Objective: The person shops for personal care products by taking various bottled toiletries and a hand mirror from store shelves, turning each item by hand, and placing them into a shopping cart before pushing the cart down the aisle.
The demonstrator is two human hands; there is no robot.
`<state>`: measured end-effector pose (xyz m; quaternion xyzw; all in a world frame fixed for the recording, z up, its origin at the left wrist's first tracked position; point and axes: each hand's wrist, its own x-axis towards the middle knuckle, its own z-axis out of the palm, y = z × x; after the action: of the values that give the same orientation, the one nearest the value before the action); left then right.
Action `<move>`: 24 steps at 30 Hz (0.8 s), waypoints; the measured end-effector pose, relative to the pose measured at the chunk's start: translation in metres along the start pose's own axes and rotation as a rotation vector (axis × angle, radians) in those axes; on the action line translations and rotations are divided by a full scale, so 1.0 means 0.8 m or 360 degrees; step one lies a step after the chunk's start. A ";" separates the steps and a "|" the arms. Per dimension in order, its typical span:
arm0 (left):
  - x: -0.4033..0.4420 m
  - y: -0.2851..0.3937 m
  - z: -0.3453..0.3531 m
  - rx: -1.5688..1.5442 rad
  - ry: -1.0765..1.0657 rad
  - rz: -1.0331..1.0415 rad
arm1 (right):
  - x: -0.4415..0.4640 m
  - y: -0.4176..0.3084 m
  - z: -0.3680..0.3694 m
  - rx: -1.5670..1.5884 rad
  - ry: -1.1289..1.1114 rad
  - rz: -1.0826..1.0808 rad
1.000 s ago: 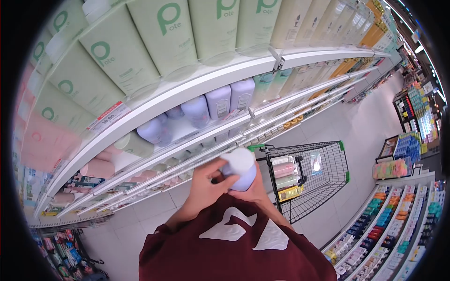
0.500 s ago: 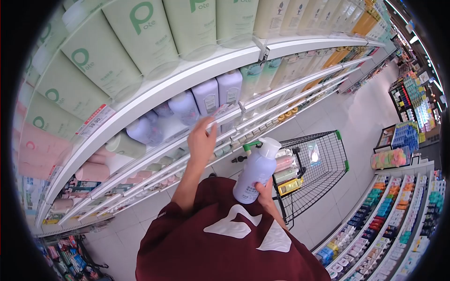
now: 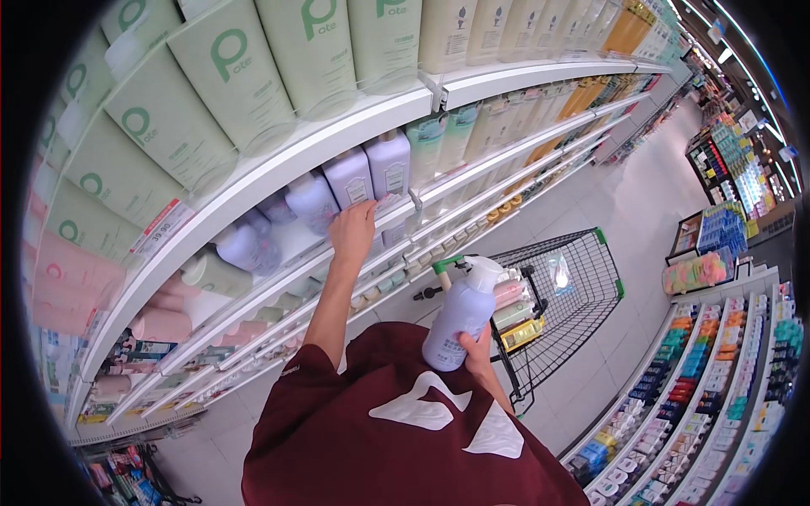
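My left hand (image 3: 353, 228) is at the front edge of a shelf, fingers bent and bunched close together, just below a row of lilac bottles. Right above its fingertips stands a square-shouldered lilac bottle (image 3: 348, 179), with a similar lilac bottle (image 3: 388, 164) beside it. Whether the fingertips touch the bottle or only the shelf edge, I cannot tell. In front of my dark red shirt, my right hand (image 3: 477, 347) grips a lilac pump bottle (image 3: 456, 316) with a white pump top, held upright but slightly tilted. Rounder lilac bottles (image 3: 310, 202) stand left of my left hand.
A wire shopping cart (image 3: 574, 287) with green corners stands beyond the pump bottle, holding several packs, one a yellow pack (image 3: 521, 335). Large green Pote bottles (image 3: 232, 72) line the upper shelf (image 3: 337, 126). Opposite shelves (image 3: 666, 396) of small goods stand at lower right.
My left hand has moved in against the shelf edge below the lilac bottles, its fingers drawing together. My right hand still holds the pump bottle. The view has shifted slightly.
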<state>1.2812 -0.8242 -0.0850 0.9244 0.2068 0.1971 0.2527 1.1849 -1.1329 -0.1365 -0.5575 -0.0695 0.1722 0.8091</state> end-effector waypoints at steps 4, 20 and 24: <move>0.002 -0.004 0.016 0.0015 0.0009 0.0055 | -0.001 -0.005 0.004 -0.0092 0.0098 -0.0044; 0.004 0.003 0.024 0.0110 0.0033 0.0110 | -0.008 0.009 -0.009 0.0039 0.0091 -0.0041; 0.000 0.008 0.028 0.0208 0.0033 0.0072 | -0.009 0.007 -0.008 0.0035 0.0107 -0.0033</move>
<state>1.2932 -0.8377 -0.0990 0.9412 0.2008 0.1985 0.1853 1.1794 -1.1391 -0.1435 -0.5534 -0.0461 0.1456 0.8188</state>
